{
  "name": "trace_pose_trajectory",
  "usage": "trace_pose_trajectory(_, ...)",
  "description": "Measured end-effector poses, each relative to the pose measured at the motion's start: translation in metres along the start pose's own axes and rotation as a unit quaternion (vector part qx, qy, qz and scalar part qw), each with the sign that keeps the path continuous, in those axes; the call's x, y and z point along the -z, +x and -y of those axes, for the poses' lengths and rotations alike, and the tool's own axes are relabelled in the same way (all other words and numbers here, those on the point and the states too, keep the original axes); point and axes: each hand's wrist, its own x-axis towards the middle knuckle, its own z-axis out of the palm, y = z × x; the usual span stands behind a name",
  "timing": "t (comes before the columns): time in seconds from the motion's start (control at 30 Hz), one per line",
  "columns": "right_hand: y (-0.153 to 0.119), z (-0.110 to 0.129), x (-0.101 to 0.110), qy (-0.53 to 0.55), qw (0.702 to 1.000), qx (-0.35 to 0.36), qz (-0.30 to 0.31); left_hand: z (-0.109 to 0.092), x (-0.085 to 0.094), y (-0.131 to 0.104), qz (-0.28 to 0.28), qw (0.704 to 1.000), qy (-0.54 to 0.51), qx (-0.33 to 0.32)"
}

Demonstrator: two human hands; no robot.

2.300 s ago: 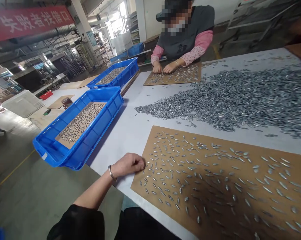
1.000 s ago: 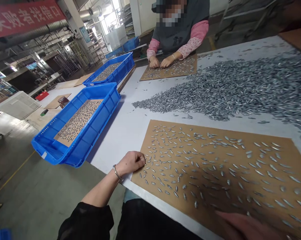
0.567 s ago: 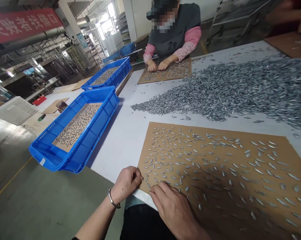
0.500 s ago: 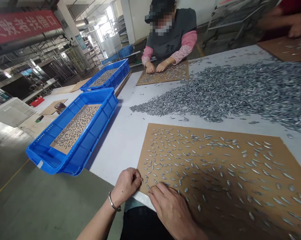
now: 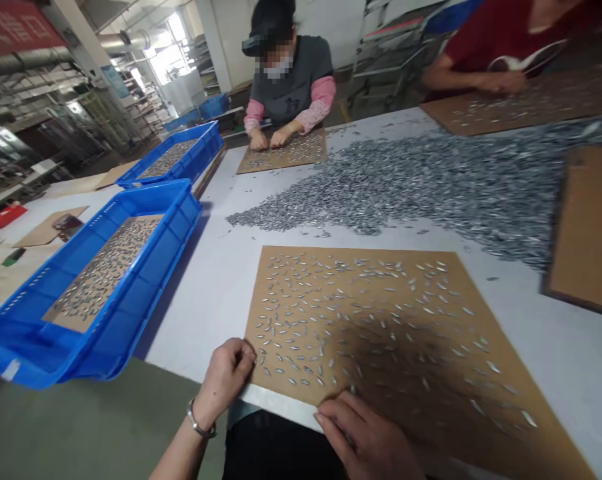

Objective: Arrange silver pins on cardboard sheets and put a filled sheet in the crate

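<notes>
A brown board [image 5: 291, 373] dotted with small silvery pieces lies at the near edge of the white table [image 5: 195, 287]. My left hand [image 5: 228, 373], with a metal bracelet at the wrist, has its fingers curled together at the board's near left corner; what they pinch, if anything, is hidden. Along the near edge, my right hand [image 5: 365, 427] touches the board with fingers bent and close together, and I cannot make out anything between them. Behind the board spreads a large heap of the same silvery pieces [image 5: 405, 180].
Two blue crates [image 5: 175, 233] [image 5: 205, 150] with boards of pieces inside stand at the left. A person in pink sleeves [image 5: 291, 87] works at a board across the table, and a person in red [image 5: 481, 53] at another. A brown board stack [image 5: 588, 227] lies right.
The view has turned right, bringing the person in red and the right-hand boards into view. My right hand has shifted right along the board's near edge; my left hand stays at the corner.
</notes>
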Motion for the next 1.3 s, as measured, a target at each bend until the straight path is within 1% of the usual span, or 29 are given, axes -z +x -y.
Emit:
trace_pose_trajectory(0.07,-0.014,-0.01,0.014,-0.002,0.999,-0.033,-0.007,0.006,0.004,0.002,-0.007,1.0,-0.017,0.001)
trace_pose_trajectory(0.13,-0.026,-0.026,0.034,-0.03,0.997,-0.061,-0.03,0.013,0.011,0.01,-0.036,0.999,-0.032,-0.003)
trace_pose_trajectory(0.23,-0.032,-0.063,0.073,-0.106,0.986,-0.087,-0.098,0.015,0.022,0.034,-0.061,0.997,-0.037,-0.017)
trace_pose_trajectory(0.27,-0.031,-0.077,0.087,-0.132,0.98,-0.087,-0.122,0.012,0.025,0.043,-0.069,0.997,-0.037,-0.025)
trace_pose_trajectory(0.3,-0.028,-0.091,0.101,-0.154,0.975,-0.089,-0.13,0.007,0.028,0.053,-0.075,0.996,-0.037,-0.031)
trace_pose_trajectory(0.37,-0.015,-0.118,0.127,-0.185,0.971,-0.098,-0.117,-0.007,0.033,0.072,-0.085,0.995,-0.043,-0.042)
trace_pose_trajectory(0.43,0.006,-0.14,0.146,-0.195,0.972,-0.115,-0.07,-0.021,0.035,0.093,-0.091,0.993,-0.056,-0.048)
trace_pose_trajectory(0.5,0.032,-0.156,0.159,-0.19,0.973,-0.13,-0.019,-0.032,0.035,0.113,-0.101,0.991,-0.071,-0.048)
trace_pose_trajectory(0.63,0.085,-0.174,0.168,-0.181,0.972,-0.142,0.053,-0.041,0.033,0.154,-0.115,0.985,-0.128,-0.029)
trace_pose_trajectory(0.73,0.114,-0.184,0.167,-0.18,0.973,-0.108,0.092,-0.04,0.03,0.178,-0.109,0.981,-0.158,-0.014)
trace_pose_trajectory(0.8,0.126,-0.191,0.165,-0.182,0.973,-0.076,0.115,-0.037,0.029,0.187,-0.107,0.98,-0.168,-0.002)
trace_pose_trajectory(0.9,0.137,-0.201,0.162,-0.185,0.969,-0.052,0.154,-0.031,0.028,0.192,-0.101,0.977,-0.185,0.015)
trace_pose_trajectory(1.0,0.142,-0.203,0.16,-0.2,0.961,-0.061,0.183,-0.025,0.028,0.191,-0.094,0.975,-0.202,0.019)
trace_pose_trajectory(1.17,0.144,-0.192,0.155,-0.179,0.947,-0.104,0.247,-0.02,0.027,0.191,-0.084,0.971,-0.223,0.016)
trace_pose_trajectory(1.3,0.15,-0.184,0.155,-0.158,0.942,-0.146,0.257,-0.018,0.027,0.193,-0.078,0.969,-0.234,0.012)
